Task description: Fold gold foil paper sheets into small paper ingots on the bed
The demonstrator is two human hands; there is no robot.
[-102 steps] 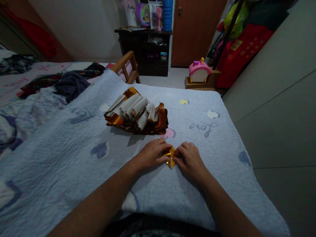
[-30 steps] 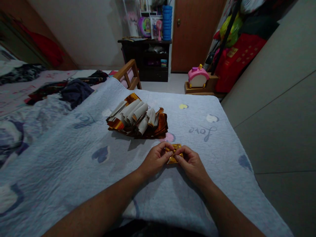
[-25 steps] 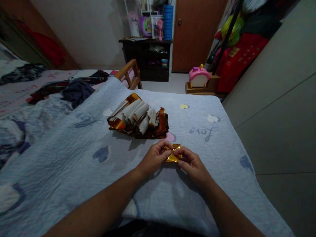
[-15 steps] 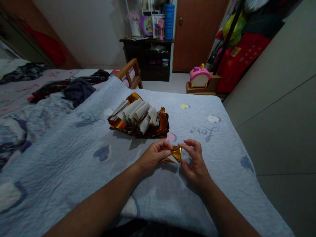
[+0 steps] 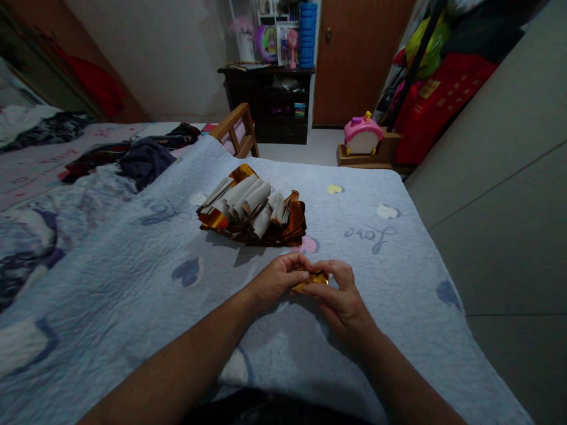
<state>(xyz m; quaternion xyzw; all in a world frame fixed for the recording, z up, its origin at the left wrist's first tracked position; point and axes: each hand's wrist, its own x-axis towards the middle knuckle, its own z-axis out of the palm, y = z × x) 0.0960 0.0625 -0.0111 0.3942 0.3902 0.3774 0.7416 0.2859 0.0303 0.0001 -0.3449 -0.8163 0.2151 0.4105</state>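
Observation:
A small folded piece of gold foil paper (image 5: 310, 280) is pinched between both hands just above the blue quilt (image 5: 133, 283). My left hand (image 5: 279, 278) grips its left side with fingers curled. My right hand (image 5: 340, 295) closes over its right side, hiding most of the paper. A pile of gold and white foil papers (image 5: 252, 206) lies on the quilt a short way beyond my hands.
Dark clothes (image 5: 142, 156) lie heaped at the far left of the bed. A wooden chair (image 5: 237, 127) stands past the bed's far edge. A pink toy house (image 5: 362, 133), red bags (image 5: 436, 100) and a dark shelf (image 5: 270, 97) line the far wall. Grey floor runs along the right.
The paper was pressed flat on the quilt, then lifted and turned. Half a second ago my right hand's fingers were spread; now they have closed over the paper.

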